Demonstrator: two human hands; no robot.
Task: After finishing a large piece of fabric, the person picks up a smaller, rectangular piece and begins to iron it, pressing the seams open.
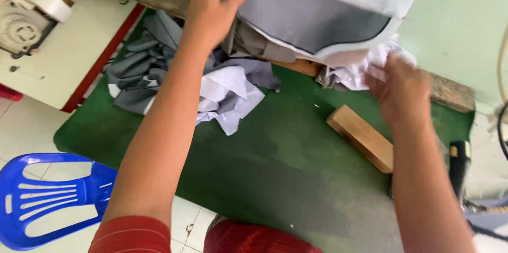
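The green tabletop [296,168] carries a heap of grey and white fabric pieces [211,78] and a wooden block [362,136]. Sorting seems under way. The left hand [214,12] lies spread on a large grey-and-white panel [323,15] raised above the heap. The right hand [402,92] pinches crumpled white cloth [352,76] just below it; freeing that cloth likely calls for a steady pull.

Open green tabletop [275,163] between fabric heap [174,73] and wooden block [362,136]
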